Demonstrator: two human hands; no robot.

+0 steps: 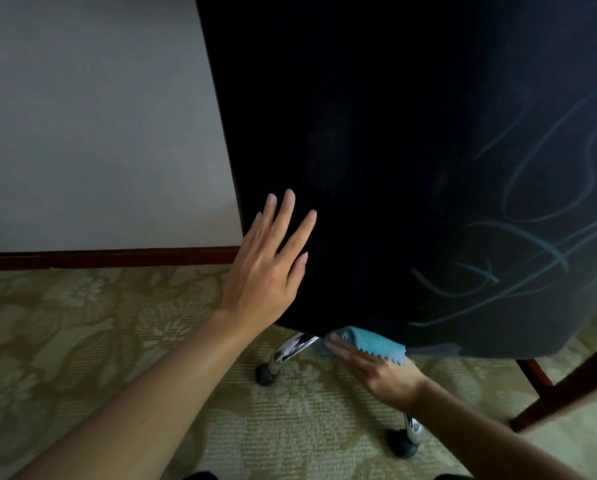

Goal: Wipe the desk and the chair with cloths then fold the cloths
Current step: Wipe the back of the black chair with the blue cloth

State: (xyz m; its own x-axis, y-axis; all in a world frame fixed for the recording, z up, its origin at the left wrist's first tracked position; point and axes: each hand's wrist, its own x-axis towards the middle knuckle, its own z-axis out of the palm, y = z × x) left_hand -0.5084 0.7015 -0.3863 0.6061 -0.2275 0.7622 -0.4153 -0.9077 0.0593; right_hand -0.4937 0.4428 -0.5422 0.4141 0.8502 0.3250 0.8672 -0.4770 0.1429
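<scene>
Head view: black chair back [376, 150] fills middle, pale blue streaks on right side. Left hand [266, 268] flat on chair back near left edge, fingers straight and spread, arm stretched out, gripping nothing. Right hand [373, 370] at chair back's bottom edge, fingers straight, pressing blue cloth [369, 344] up against it. Shiny chair legs [290, 351] with black wheels on flowery carpet [82, 341].

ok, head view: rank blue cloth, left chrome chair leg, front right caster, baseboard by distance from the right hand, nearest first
1. blue cloth, under the right hand at the chair's lower edge
2. left chrome chair leg, just left of the hand
3. front right caster, below the wrist
4. baseboard, far left along the wall
</scene>
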